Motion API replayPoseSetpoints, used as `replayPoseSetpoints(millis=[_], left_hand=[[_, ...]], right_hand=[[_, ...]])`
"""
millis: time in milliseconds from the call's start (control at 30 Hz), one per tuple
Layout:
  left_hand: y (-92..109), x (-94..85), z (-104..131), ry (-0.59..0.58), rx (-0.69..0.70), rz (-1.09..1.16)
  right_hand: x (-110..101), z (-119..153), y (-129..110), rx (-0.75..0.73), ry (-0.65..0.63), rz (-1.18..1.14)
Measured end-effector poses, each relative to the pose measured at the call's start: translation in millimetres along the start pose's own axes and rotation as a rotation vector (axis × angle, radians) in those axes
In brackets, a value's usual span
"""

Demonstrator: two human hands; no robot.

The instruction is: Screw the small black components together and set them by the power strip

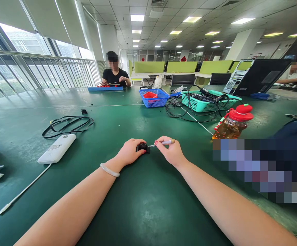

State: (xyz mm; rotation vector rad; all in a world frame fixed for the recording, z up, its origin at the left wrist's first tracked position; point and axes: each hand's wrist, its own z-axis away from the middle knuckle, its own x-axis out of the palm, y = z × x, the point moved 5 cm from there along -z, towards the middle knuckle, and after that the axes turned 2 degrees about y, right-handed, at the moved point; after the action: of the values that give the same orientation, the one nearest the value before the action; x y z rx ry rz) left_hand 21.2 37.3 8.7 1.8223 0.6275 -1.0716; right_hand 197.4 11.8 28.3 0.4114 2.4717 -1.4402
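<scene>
On the green table, my left hand [128, 152] is closed around a small black block-like part [142, 147], with fingers over its top and thumb at its near side. What kind of part it is, I cannot make out. My right hand [172, 153] pinches a small screwdriver [167, 142] with a pale handle and thin metal shaft. The screwdriver lies nearly level, its tip pointing left at the right side of the black part. Whether the tip touches it is too small to tell.
Left are a white power bank [57, 148] with a cable and a black cord [67, 125]. Ahead stand a blue basket [154, 101] and a teal basket [202, 107] with tangled cables. A red-lidded bottle [232, 126] is at right. A person [115, 72] sits across the table.
</scene>
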Motion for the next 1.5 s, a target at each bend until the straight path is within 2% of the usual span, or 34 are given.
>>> replayPoseSetpoints(millis=[233,333,433,767,967,1167,1367,1500], left_hand=[[-1.4,0.9,0.6,0.019,0.009,0.013],[-1.0,0.3,1.1,0.025,0.013,0.015],[-1.5,0.2,0.9,0.031,0.01,0.014],[-3.8,1.7,-0.1,0.023,-0.005,0.016],[-0.6,-0.5,0.0,0.022,0.011,0.017],[0.1,-0.6,0.1,0.017,0.0,0.022],[-1.1,0.3,-0.6,0.004,-0.033,0.012],[-0.4,0.8,0.0,-0.012,-0.037,0.014]], right_hand=[[14.4,16.0,-35.8,-0.537,-0.09,0.336],[17.7,18.4,-40.2,-0.644,-0.091,0.408],[16.8,18.7,-41.8,-0.674,-0.067,0.418],[19.5,19.5,-37.3,-0.639,-0.106,0.356],[14.9,17.7,-37.3,-0.597,-0.024,0.331],[11.9,15.7,-35.6,-0.534,-0.012,0.302],[4.6,7.3,-24.1,-0.329,0.074,0.355],[-1.3,1.0,-11.2,-0.1,0.105,0.265]])
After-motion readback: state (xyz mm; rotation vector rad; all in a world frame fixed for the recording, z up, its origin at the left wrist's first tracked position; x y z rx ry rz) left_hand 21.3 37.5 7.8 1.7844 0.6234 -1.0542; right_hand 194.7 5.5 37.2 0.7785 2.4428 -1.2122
